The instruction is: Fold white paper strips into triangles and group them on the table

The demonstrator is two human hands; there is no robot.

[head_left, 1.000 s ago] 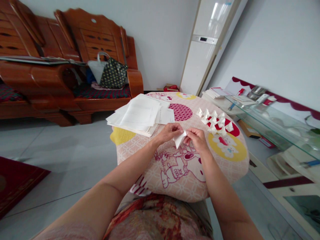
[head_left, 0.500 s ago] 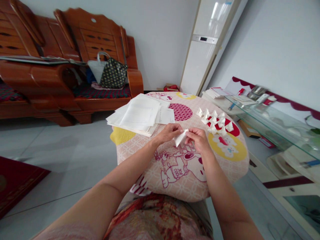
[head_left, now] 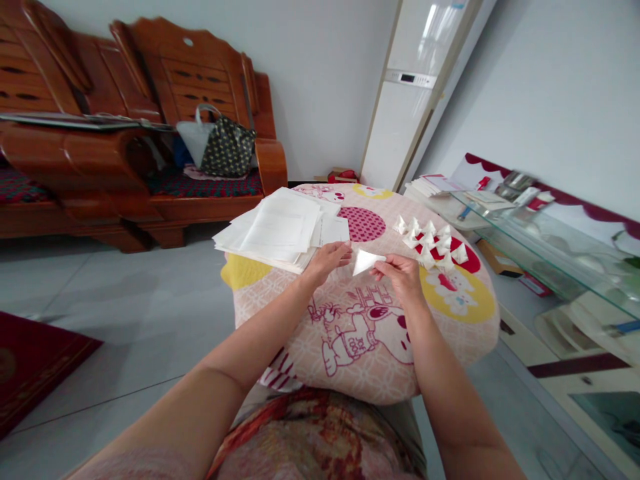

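Pinched in my right hand is a small folded piece of white paper, roughly a triangle, held by its right corner above the table. My left hand is just left of it, fingers apart and stretched toward the paper, with a small gap between. Beyond my left hand lies a stack of white paper sheets, some with faint print. Several small white folded paper shapes, pointed at the top, stand in a group on the table's right side.
A patterned cloth with cartoon figures covers the round table. To the right is a glass-topped cabinet with papers, cups and other items. Behind on the left stands a wooden bench holding a dark patterned bag.
My left hand has let go of the folded paper and drawn slightly left. My right hand has moved a little right, turning the paper to lie more level.
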